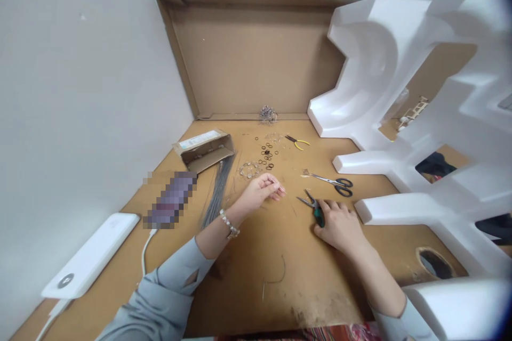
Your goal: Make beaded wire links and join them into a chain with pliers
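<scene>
Our left hand [262,192], nearly closed, pinches something thin [282,189] (perhaps wire); our right hand [340,226], half-curled, holds green-handled pliers [319,215], best squeezed evenly.

POWER BANK [91,256]: white, flat, left side | PIXELATED OBJECT [171,200]: purple, at white cable [144,256] end | FOAM PACKING [360,80]: white, right side | CARDBOARD PANEL [256,53]: upright, rear

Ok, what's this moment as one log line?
left hand: fingertips together, contents unclear | right hand: gripping green-handled pliers, jaws open | scissors: untouched | yellow-handled pliers: untouched
</scene>
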Tool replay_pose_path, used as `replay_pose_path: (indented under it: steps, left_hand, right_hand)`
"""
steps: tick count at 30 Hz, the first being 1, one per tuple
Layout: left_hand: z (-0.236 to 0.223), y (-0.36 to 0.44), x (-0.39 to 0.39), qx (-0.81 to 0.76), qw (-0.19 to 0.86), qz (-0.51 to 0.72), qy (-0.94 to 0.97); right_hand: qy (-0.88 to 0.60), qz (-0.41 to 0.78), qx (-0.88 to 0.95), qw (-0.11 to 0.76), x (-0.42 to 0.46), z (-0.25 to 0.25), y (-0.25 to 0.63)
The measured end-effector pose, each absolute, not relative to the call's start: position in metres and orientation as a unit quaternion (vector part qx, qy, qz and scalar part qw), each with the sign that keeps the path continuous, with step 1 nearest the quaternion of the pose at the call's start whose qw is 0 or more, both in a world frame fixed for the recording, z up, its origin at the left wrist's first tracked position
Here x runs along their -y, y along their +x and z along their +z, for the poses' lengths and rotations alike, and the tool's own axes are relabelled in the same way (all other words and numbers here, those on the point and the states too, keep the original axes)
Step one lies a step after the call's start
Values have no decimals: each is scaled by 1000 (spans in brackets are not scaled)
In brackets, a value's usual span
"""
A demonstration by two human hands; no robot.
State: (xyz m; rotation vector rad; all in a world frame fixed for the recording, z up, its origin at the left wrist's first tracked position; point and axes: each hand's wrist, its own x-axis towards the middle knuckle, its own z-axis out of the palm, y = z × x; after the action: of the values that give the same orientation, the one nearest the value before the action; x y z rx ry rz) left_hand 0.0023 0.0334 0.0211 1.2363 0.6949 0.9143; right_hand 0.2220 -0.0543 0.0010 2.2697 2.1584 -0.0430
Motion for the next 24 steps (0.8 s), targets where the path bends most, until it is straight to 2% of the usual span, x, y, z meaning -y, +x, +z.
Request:
replay_pose_path:
  steps: [7, 12, 15, 18, 21, 24]
  left_hand:
    - [35, -8, -33, -264, 683, 419, 537]
    - [36, -6, -32, -251, 684, 414, 545]
    - [39, -5, -31, -245, 693, 410, 540]
    - [47, -10, -34, -237, 695, 414, 538]
    - [60, -19, -38, -222, 686, 408, 561]
    - [75, -26, -40, -201, 673, 394, 593]
  right_hand:
    - [725, 53, -686, -19, 69, -4, 227]
    - [731, 56, -678, 60, 73, 2, 225]
    - [739, 51, -667, 74, 63, 7, 226]
    - [754, -50, -654, 33, 56, 16, 232]
    - [670, -258, -692, -74, 57, 35, 239]
    - [604, -350, -713, -72, 60, 64, 244]
